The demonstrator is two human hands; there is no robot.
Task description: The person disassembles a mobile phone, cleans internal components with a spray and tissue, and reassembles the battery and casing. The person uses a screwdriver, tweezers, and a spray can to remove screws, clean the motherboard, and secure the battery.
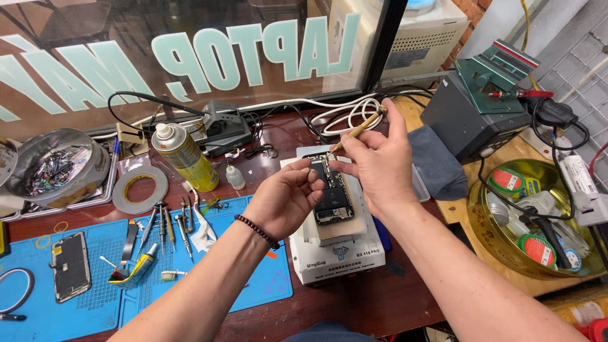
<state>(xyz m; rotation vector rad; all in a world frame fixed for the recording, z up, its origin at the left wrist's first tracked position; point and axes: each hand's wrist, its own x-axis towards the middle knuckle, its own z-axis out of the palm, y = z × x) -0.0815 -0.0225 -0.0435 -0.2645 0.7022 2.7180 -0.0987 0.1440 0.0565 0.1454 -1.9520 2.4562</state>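
An opened phone [334, 197] with its insides showing lies on a white heating pad box [335, 256] at the middle of the desk. My right hand [373, 168] holds a thin brass-coloured tool [358, 130] like a pen, its tip down at the phone's top edge. My left hand [286, 201], with a bead bracelet on the wrist, has its fingers pinched together at the phone's left side; whether it holds a small part I cannot tell.
A blue mat [95, 278] at left carries a phone screen [69, 266], tweezers and screwdrivers [168, 228]. A yellow spray can [185, 157], a tape roll [140, 189] and a metal tin [54, 166] stand behind. A gold bowl [487, 234] of solder reels sits right.
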